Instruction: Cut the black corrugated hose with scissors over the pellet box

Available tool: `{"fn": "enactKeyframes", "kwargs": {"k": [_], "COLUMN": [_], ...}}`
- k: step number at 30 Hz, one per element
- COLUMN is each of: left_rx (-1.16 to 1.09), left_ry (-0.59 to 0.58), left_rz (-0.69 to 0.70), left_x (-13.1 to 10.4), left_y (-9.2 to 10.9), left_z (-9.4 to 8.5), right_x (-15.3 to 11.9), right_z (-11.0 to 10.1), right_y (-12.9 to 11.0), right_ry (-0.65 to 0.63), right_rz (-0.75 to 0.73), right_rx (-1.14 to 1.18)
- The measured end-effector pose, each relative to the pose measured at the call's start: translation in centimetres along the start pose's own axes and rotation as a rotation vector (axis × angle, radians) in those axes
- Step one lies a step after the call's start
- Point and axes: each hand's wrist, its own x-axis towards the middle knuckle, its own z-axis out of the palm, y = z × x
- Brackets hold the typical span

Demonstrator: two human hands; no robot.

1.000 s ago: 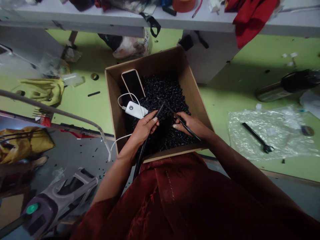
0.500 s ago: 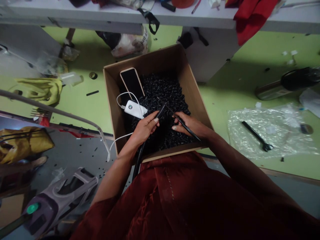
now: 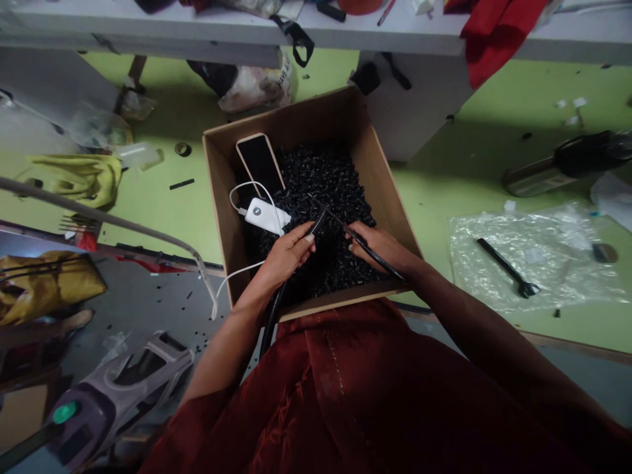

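Note:
My left hand (image 3: 292, 253) is closed round a black corrugated tube (image 3: 277, 303), whose ribbed upper end sticks out past the thumb and whose lower part hangs over the box's near edge. In my right hand (image 3: 378, 247) is a pair of long dark scissors (image 3: 368, 249), the blades reaching toward the tube's end; whether they touch it is hard to tell. Both hands are above a cardboard box (image 3: 390, 191) filled with many short black tube pieces (image 3: 320, 171). A phone (image 3: 260, 158) and a white power bank (image 3: 264, 215) with a white cable lie on the pieces at the left.
A clear plastic sheet (image 3: 573, 263) with a black strip-like tool (image 3: 503, 263) on it lies to the right, near a metal bottle (image 3: 538, 172). A yellow cloth (image 3: 81, 181) lies at left. A shelf edge (image 3: 395, 43) crosses beyond the box. A grey-purple stool-like object (image 3: 123, 388) stands lower left.
My right hand and the scissors have shifted slightly, the handle end moving a little right and down, with the fingers drawn more closed. My left hand and the tube are nearly unmoved.

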Motion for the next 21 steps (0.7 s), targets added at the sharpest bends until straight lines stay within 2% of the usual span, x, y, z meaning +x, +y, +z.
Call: {"fn": "enactKeyframes", "kwargs": {"k": [7, 12, 17, 21], "left_rx": [0.114, 0.152, 0.078, -0.125], "left_ry": [0.040, 0.079, 0.087, 0.068], "left_rz": [0.022, 0.034, 0.023, 0.000], "left_x": [0.11, 0.29, 0.32, 0.20], "left_y": [0.06, -0.28, -0.24, 0.35], "left_z": [-0.01, -0.28, -0.22, -0.16], "right_x": [0.18, 0.31, 0.39, 0.35], "right_z": [0.46, 0.65, 0.64, 0.24], "right_y": [0.00, -0.20, -0.24, -0.12], "right_ry": [0.020, 0.039, 0.061, 0.106], "right_rz": [0.015, 0.096, 0.121, 0.157], "right_rx": [-0.078, -0.149, -0.181, -0.132]}}
